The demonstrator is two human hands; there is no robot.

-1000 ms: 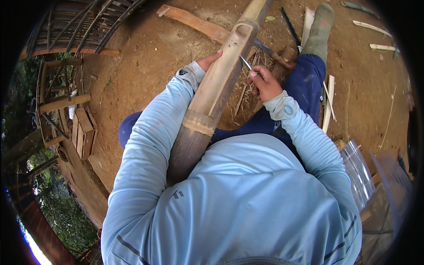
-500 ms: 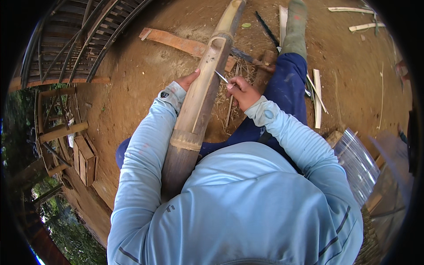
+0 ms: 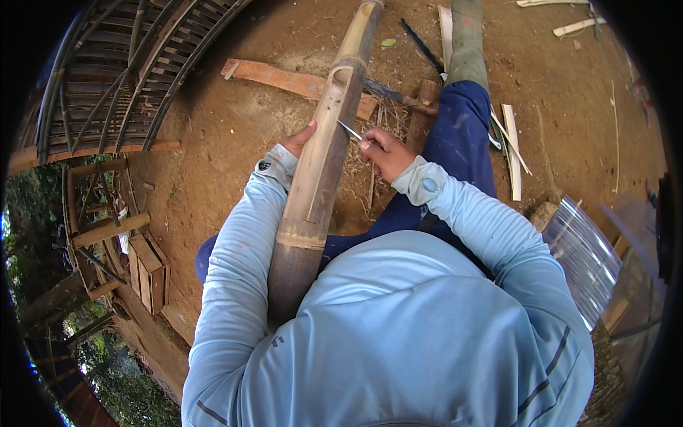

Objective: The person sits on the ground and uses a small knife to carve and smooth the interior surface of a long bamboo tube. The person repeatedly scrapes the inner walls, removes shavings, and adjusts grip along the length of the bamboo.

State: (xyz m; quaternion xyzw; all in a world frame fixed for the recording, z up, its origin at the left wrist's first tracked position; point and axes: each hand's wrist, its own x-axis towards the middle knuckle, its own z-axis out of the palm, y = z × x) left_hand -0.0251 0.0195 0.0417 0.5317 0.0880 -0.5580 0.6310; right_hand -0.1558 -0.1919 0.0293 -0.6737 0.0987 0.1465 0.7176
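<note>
A thick bamboo pole [image 3: 299,213] slants from my lap up and away between my legs. Its upper face has a long flat, shaved strip with a rounded notch at the far end. My left hand [image 3: 299,139] grips the pole's left side, the thumb showing and the other fingers hidden beneath. On the right, my right hand [image 3: 388,154] is closed around a small knife [image 3: 348,130] with a thin, bright blade. The blade's tip meets the right edge of the shaved strip, below the notch. Most of the knife's handle is hidden in my fist.
A reddish board [image 3: 274,77] lies on the dirt floor beyond the pole, near a short bamboo piece [image 3: 420,124] and shavings. Pale split strips [image 3: 511,153] lie right of my leg. A slatted bamboo structure [image 3: 107,78], a wooden box [image 3: 147,274] and clear corrugated sheeting [image 3: 583,260] stand around.
The view has shifted a little. The knife's tip stays at the strip's right edge, and both hands keep their holds.
</note>
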